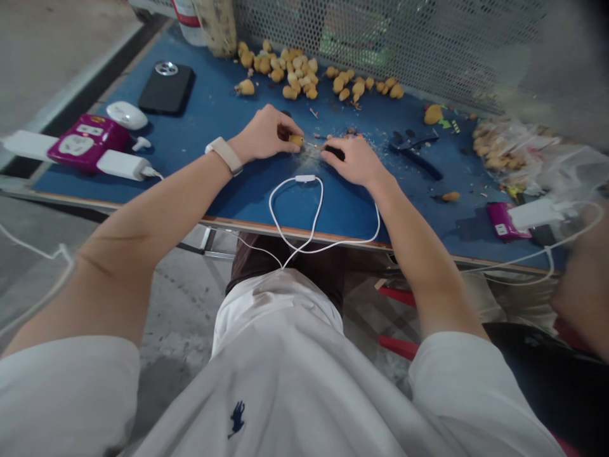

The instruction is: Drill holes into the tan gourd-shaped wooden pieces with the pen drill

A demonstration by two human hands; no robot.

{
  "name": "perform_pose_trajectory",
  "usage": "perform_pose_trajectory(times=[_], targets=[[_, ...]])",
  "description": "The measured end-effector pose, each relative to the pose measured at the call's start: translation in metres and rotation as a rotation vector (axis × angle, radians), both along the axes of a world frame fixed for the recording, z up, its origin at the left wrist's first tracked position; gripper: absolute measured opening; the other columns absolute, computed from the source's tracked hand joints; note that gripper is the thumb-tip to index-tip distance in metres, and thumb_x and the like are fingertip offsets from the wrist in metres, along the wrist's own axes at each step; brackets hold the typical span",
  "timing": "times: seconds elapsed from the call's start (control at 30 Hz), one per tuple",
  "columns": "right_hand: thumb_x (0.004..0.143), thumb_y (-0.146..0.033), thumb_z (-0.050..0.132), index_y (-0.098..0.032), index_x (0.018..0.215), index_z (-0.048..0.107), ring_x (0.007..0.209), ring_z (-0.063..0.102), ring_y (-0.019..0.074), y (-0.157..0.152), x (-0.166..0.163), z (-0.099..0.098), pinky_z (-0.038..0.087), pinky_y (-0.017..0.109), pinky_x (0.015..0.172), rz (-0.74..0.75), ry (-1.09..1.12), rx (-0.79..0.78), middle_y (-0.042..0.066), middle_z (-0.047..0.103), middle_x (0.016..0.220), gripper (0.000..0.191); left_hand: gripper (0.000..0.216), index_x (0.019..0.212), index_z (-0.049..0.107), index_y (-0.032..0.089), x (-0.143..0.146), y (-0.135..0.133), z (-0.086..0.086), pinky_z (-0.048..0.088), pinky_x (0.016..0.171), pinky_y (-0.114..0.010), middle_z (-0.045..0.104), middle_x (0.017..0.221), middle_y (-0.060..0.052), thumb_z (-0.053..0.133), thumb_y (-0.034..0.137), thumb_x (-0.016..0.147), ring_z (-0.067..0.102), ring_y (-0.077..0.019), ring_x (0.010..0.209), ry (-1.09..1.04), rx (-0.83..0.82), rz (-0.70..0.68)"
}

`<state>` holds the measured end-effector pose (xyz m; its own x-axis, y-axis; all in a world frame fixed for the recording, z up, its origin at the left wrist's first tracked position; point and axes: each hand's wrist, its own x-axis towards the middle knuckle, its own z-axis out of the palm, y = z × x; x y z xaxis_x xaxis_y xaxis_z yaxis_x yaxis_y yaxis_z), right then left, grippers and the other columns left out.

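Note:
My left hand (267, 134), with a pale watch band at its wrist, has its fingers closed around a small tan gourd (295, 139) just above the blue table. Facing it, my right hand (356, 160) grips a tool with a dark handle (335, 152). The tool's thin metal tip (311, 145) points at the gourd's near end; whether it touches cannot be made out. Pale dust and crumbs lie on the table under and around both hands. Blue-handled pliers (419, 155) rest to the right of my right hand.
Many small gourds (295, 70) lie along the back by a perforated metal panel (394, 44). Left are a phone (164, 92), an earbud case (127, 115) and a purple power socket (88, 145). A white cable (314, 219) loops in front. Right, a plastic bag (537, 149) holds gourds; another person's arm (583, 298) shows.

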<state>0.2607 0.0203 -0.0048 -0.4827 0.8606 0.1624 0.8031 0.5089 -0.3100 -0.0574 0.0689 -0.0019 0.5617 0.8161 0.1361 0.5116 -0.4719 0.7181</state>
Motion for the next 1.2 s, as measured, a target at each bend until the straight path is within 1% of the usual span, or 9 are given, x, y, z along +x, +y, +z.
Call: perform_pose_trajectory(times=[0.07,0.17,0.23,0.43,0.5,0.63,0.77,0.97,1.2], targets=[[0.127,-0.085,0.048,-0.033,0.157,0.092,0.148,0.083,0.0535,-0.001,-0.001,0.001,0.062,0.078,0.136,-0.003,-0.002,-0.01,0.015,0.094,0.154,0.074,0.099,0.126,0.097,0.034,-0.002,0.005,-0.005,0.06,0.122,-0.056,0.083,0.079,0.004,0.088,0.117,0.073,0.063,-0.0299,0.12,-0.038,-0.002,0.007],[0.128,-0.08,0.049,-0.031,0.156,0.092,0.152,0.082,0.0537,-0.002,-0.002,0.003,0.06,0.076,0.139,-0.009,-0.014,-0.018,0.017,0.092,0.161,0.071,0.087,0.127,0.097,0.031,-0.003,0.011,-0.012,0.063,0.121,-0.057,0.094,0.104,-0.001,0.102,0.099,0.074,0.068,-0.0312,0.115,-0.121,-0.009,0.022],[0.129,-0.077,0.05,-0.03,0.156,0.092,0.152,0.082,0.0525,-0.003,-0.003,0.003,0.06,0.074,0.139,-0.017,-0.021,-0.023,0.016,0.092,0.16,0.068,0.083,0.128,0.096,0.029,-0.004,0.014,-0.016,0.062,0.122,-0.058,0.096,0.113,-0.002,0.106,0.09,0.074,0.069,-0.0305,0.115,-0.147,-0.029,0.014],[0.129,-0.075,0.049,-0.033,0.156,0.092,0.15,0.082,0.0518,-0.004,-0.004,0.004,0.061,0.074,0.137,-0.028,-0.022,-0.02,0.016,0.093,0.155,0.066,0.086,0.133,0.093,0.031,-0.006,0.019,-0.018,0.054,0.129,-0.056,0.087,0.089,0.004,0.104,0.096,0.077,0.062,-0.0318,0.13,-0.115,-0.083,-0.028],[0.129,-0.076,0.049,-0.033,0.156,0.092,0.149,0.082,0.0516,-0.005,-0.004,0.005,0.061,0.074,0.138,-0.03,-0.025,-0.022,0.015,0.093,0.156,0.066,0.082,0.134,0.092,0.032,-0.007,0.019,-0.018,0.054,0.127,-0.056,0.09,0.094,0.004,0.102,0.093,0.081,0.063,-0.0316,0.129,-0.1,-0.066,-0.042],[0.128,-0.078,0.05,-0.032,0.156,0.091,0.152,0.081,0.053,-0.004,-0.005,0.005,0.061,0.075,0.138,-0.038,-0.05,-0.032,0.017,0.092,0.159,0.068,0.079,0.132,0.092,0.031,-0.008,0.022,-0.019,0.057,0.12,-0.059,0.095,0.114,0.002,0.101,0.093,0.084,0.065,-0.0282,0.117,-0.104,-0.004,-0.048],[0.128,-0.081,0.048,-0.031,0.156,0.092,0.153,0.081,0.0525,-0.003,-0.005,0.005,0.061,0.075,0.139,-0.032,-0.032,-0.031,0.017,0.09,0.163,0.072,0.087,0.138,0.092,0.03,-0.009,0.026,-0.022,0.057,0.124,-0.056,0.093,0.104,0.004,0.098,0.101,0.087,0.065,-0.0284,0.12,-0.073,0.008,-0.061],[0.129,-0.081,0.048,-0.033,0.157,0.091,0.152,0.081,0.0531,-0.004,-0.004,0.005,0.062,0.076,0.137,-0.039,-0.05,-0.026,0.016,0.093,0.154,0.071,0.087,0.137,0.098,0.03,-0.01,0.027,-0.023,0.064,0.12,-0.053,0.097,0.122,0.0,0.1,0.099,0.084,0.073,-0.0287,0.116,-0.065,0.074,-0.014],[0.127,-0.082,0.048,-0.033,0.154,0.092,0.156,0.081,0.052,-0.004,-0.006,0.006,0.058,0.075,0.143,-0.028,-0.024,-0.029,0.015,0.091,0.162,0.071,0.074,0.137,0.098,0.032,-0.011,0.028,-0.023,0.063,0.124,-0.054,0.096,0.124,0.002,0.102,0.089,0.09,0.072,-0.0294,0.118,-0.062,0.057,-0.034]])
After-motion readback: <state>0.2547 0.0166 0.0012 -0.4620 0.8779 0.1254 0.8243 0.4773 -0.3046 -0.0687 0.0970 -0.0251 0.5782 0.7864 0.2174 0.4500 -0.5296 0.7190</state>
